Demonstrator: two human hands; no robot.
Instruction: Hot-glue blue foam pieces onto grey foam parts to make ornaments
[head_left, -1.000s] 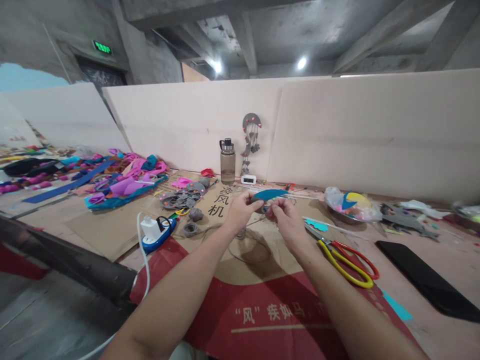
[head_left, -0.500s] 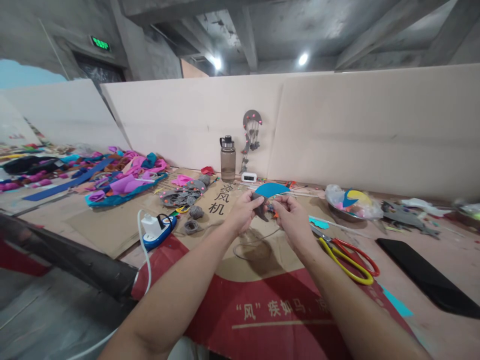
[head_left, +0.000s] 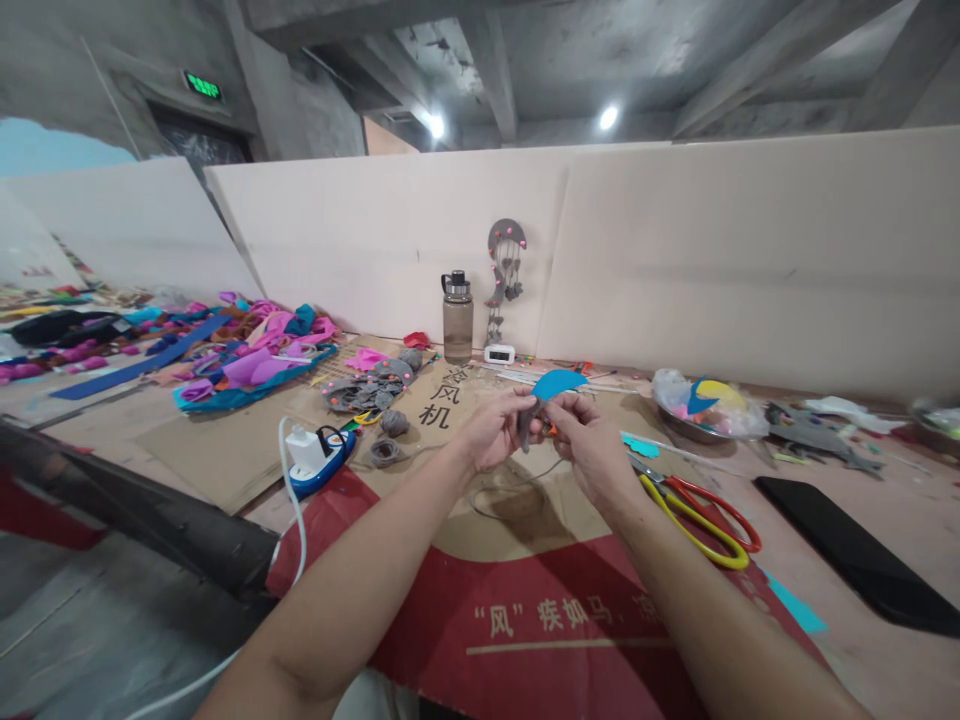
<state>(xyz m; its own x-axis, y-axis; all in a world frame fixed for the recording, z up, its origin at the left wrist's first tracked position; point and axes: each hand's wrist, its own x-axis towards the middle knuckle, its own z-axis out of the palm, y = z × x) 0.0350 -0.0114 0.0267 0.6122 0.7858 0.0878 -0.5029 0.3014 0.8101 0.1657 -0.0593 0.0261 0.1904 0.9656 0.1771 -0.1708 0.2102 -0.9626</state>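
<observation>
My left hand is closed with its fingers pinching a grey felt piece that hangs below them. A blue felt piece with a curved edge stands up between both hands. My right hand is closed, thumb and fingers pinched at the lower edge of the blue piece. A small orange bit shows between the hands, too small to name. Grey yarn lies looped on the cardboard beneath. Right of my right hand lie scissors with red and yellow handles.
A water bottle and small digital clock stand at the back. A black phone and filled metal bowl are at right. On the left are a power strip, yarn balls and felt scraps.
The blue felt piece has tilted and turned, showing a shorter shape. My right hand has come closer to my left, and the grey piece is now more covered by fingers.
</observation>
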